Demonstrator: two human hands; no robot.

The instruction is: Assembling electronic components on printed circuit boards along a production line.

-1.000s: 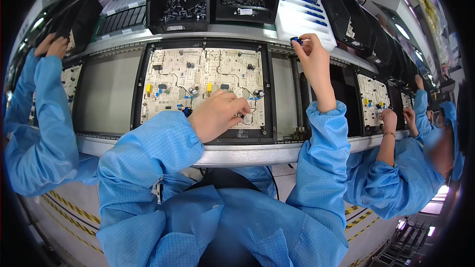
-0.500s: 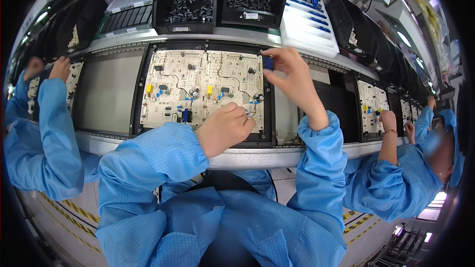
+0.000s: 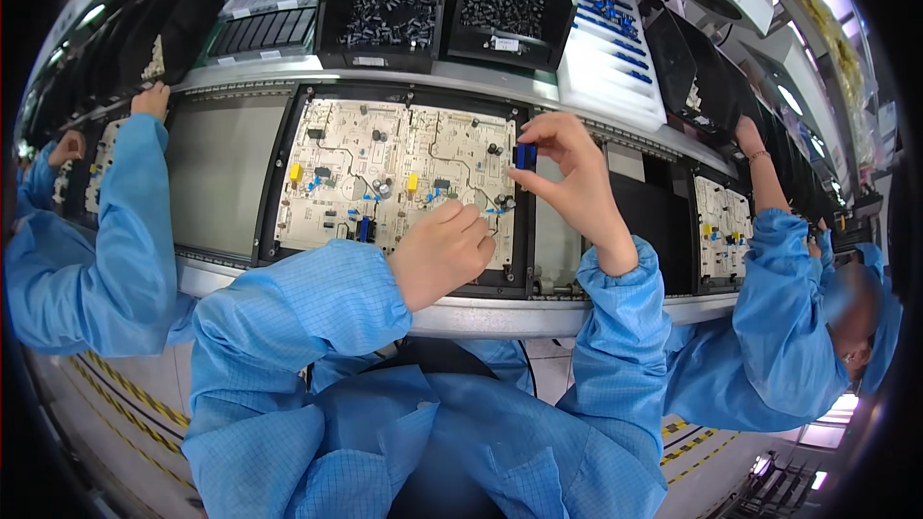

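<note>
Two cream circuit boards lie side by side in a black frame before me. At the right edge of the right circuit board [image 3: 457, 139], my right hand [image 3: 575, 178] pinches a blue rectangular component [image 3: 524, 156] between thumb and fingers. A similar blue component [image 3: 365, 228] stands upright on the left circuit board [image 3: 322, 197]. Over the lower part of the right board, my left hand [image 3: 444, 248] is closed with its fingers curled down; the hand itself hides whatever its fingertips hold. Yellow blocks, black cylinders and small blue parts stand on both boards.
Beyond the rail stand black bins [image 3: 392, 14] of small dark parts and a white foam tray [image 3: 611, 67] with rows of blue components. Co-workers in blue sleeves work at left and right; the right one's hand [image 3: 749, 137] is at a bin. Another framed board [image 3: 721, 216] lies rightward.
My right hand has come nearer to me with the blue component, which now shows more fully. My left hand stays over the board. The right co-worker's hand has moved from a board to a bin.
</note>
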